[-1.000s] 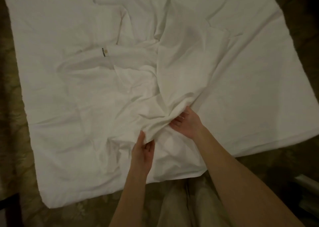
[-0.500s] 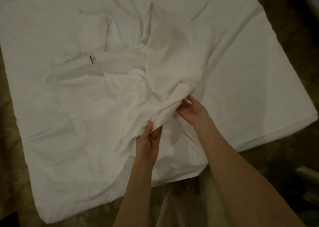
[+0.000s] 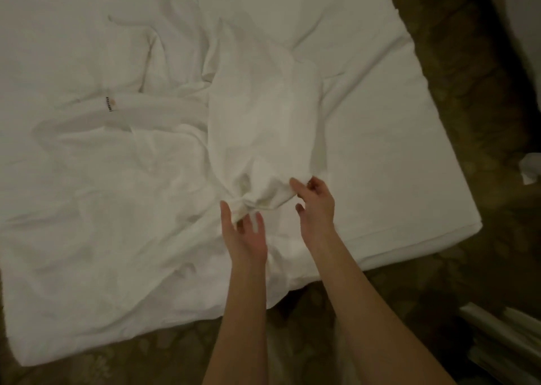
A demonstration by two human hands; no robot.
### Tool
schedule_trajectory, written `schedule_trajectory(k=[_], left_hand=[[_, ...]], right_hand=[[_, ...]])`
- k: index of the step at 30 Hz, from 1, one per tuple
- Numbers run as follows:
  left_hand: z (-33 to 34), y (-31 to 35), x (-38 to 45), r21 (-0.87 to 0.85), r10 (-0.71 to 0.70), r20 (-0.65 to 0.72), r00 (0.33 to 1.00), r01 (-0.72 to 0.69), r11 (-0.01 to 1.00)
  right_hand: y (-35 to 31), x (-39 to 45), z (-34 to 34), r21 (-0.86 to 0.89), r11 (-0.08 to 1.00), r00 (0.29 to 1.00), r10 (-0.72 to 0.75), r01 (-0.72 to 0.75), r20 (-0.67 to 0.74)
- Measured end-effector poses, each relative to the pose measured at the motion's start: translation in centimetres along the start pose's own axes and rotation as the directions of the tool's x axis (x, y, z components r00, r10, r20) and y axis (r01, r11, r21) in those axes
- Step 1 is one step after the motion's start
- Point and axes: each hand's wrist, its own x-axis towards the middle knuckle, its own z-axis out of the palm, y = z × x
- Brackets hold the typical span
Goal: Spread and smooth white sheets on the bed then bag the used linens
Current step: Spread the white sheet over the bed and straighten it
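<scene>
A white sheet (image 3: 380, 138) covers the bed, wrinkled over its left half. On it lies a crumpled white linen piece (image 3: 263, 127), bunched into a narrow end near the bed's front edge. My left hand (image 3: 246, 235) is under that bunched end, thumb and fingers straight, with the cloth resting between them. My right hand (image 3: 317, 206) is just right of the bunch. Its index fingertip touches the fold, the other fingers are loosely curled, and the thumb is apart below. A small dark label (image 3: 110, 104) shows on the linen at the left.
Dark patterned carpet (image 3: 468, 267) surrounds the bed at the front and right. A crumpled white item (image 3: 530, 170) lies on the floor at the right edge. Pale slatted objects (image 3: 503, 338) lie at bottom right. The bed's front right corner (image 3: 474, 226) is close to my right arm.
Both hands gripped the bunched linen before; now their fingers have loosened and spread. The view has shifted left and nearer, and the bunch now lies further right on the bed.
</scene>
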Motion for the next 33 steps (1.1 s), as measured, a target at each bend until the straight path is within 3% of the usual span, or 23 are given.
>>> schedule_trajectory(k=[2,4,7,9,12,18,23,27,29,33], left_hand=[[0.8,-3.2,-0.8,0.013,-0.096,-0.052,0.994,0.097,0.995],[1.7,-5.8,-1.8,0.035,-0.186,-0.017,0.982,0.186,0.982],[3.3,-8.0,-2.4,0.118,-0.167,0.102,0.981,0.155,0.981],[4.3,-8.7,-2.1,0.134,-0.096,0.111,0.989,0.081,0.988],[4.5,-8.8,-1.5,0.109,0.024,0.070,0.997,-0.032,0.994],[4.1,-6.8,-2.3,0.095,0.097,0.057,0.994,-0.103,0.990],[4.7,-5.4,-2.2,0.059,0.184,-0.014,0.983,-0.183,0.981],[6.2,-5.4,-1.7,-0.027,0.198,-0.028,0.980,-0.199,0.980],[6.8,-6.1,-1.7,0.051,0.168,0.014,0.986,-0.168,0.984],[8.4,-9.4,-2.4,0.372,0.035,0.108,0.994,-0.073,0.925]], right_hand=[[-1.2,-0.2,-1.5,-0.114,0.992,0.998,-0.061,0.061,0.005],[-1.9,-0.1,-3.1,-0.190,0.981,0.999,-0.035,0.042,0.039],[-2.7,0.0,-4.6,-0.233,0.970,0.986,0.098,-0.065,0.134],[-3.3,0.9,-4.9,-0.020,0.967,0.951,0.255,-0.256,0.173],[-4.3,3.3,-4.5,0.319,0.794,0.855,0.458,-0.517,0.246],[-5.9,5.6,-1.9,0.533,0.555,0.759,0.568,-0.639,0.319],[-7.5,5.8,-2.3,0.587,0.707,0.895,0.441,-0.394,0.070],[-8.8,7.0,-5.5,0.658,0.736,0.972,0.232,-0.158,-0.026],[-9.4,7.3,-6.3,0.567,0.807,0.977,0.213,-0.166,-0.017],[-9.1,6.6,-6.0,0.234,0.950,0.978,0.204,-0.209,0.045]])
